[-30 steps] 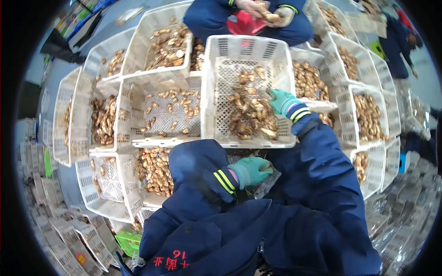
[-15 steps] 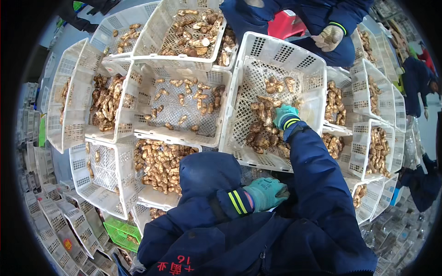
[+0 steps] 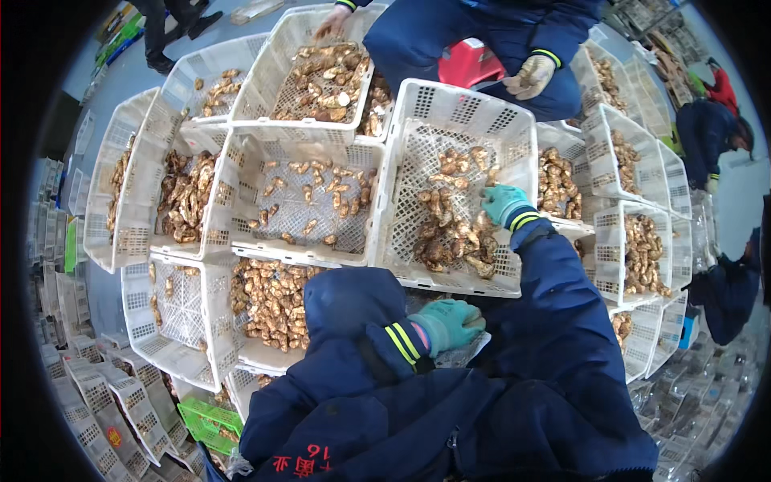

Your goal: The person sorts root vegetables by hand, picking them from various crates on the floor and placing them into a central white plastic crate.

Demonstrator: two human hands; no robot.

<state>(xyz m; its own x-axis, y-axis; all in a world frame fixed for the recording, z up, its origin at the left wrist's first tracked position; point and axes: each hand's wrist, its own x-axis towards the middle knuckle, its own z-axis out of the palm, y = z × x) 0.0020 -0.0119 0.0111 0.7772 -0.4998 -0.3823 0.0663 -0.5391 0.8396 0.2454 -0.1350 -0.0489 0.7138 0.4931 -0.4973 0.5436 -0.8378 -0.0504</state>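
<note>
My right hand (image 3: 503, 205), in a green work glove, is inside the white plastic crate (image 3: 407, 185) in front of me, by its right wall. Its fingers are bent together beside a heap of brown and pale mushrooms (image 3: 451, 229); what they hold, if anything, is hidden. More mushrooms (image 3: 454, 163) lie at the crate's far end. My left hand (image 3: 448, 327), gloved alike, rests low in front of my body, just outside the crate's near edge. Its fingers are curled and closed, and their inner side is out of sight. Clear plastic (image 3: 474, 351) shows below it.
Left of my crate stands another crate (image 3: 301, 251) with scattered mushrooms; a fuller one (image 3: 273, 361) is nearer. Opposite, a co-worker sits by a red stool (image 3: 466, 64), one bare-looking hand (image 3: 328, 22) over a far crate, the other gloved (image 3: 530, 77). More crates stand right.
The view has shifted. My right hand has drawn away from the heap toward the crate's right wall. A co-worker's hand has come in over the far crate. My left hand stays low.
</note>
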